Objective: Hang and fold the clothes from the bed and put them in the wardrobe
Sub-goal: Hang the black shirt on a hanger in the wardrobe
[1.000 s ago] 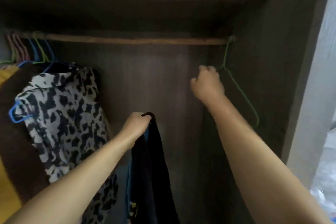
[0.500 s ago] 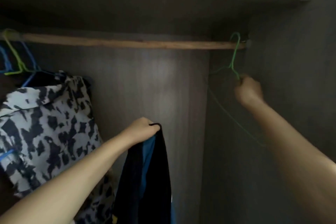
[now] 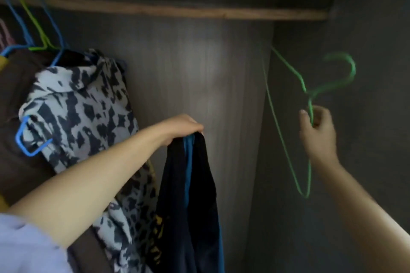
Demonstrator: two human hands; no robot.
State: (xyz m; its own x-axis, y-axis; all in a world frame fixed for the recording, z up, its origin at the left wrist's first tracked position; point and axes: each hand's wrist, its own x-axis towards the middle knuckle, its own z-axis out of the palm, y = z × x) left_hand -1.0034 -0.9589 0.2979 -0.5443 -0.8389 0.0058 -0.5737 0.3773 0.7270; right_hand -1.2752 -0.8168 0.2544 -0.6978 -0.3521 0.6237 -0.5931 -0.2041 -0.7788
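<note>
Two hands busy | left hand (image 3: 184,127) grips dark garment (image 3: 190,195) centre frame | right hand (image 3: 316,131) fingers pinch green hanger (image 3: 286,146) off rail (image 3: 177,10), likely to dress it

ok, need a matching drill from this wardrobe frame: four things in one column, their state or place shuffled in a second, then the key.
Things
1. green hanger
2. black and blue garment
3. black and white patterned top
4. wooden rail

States
A. hangs at the left on a blue hanger
B. off the rail, neck gripped by the right hand
C. spans the wardrobe under the shelf
D. dangles from the left hand

Pairs: 1-B, 2-D, 3-A, 4-C
</note>
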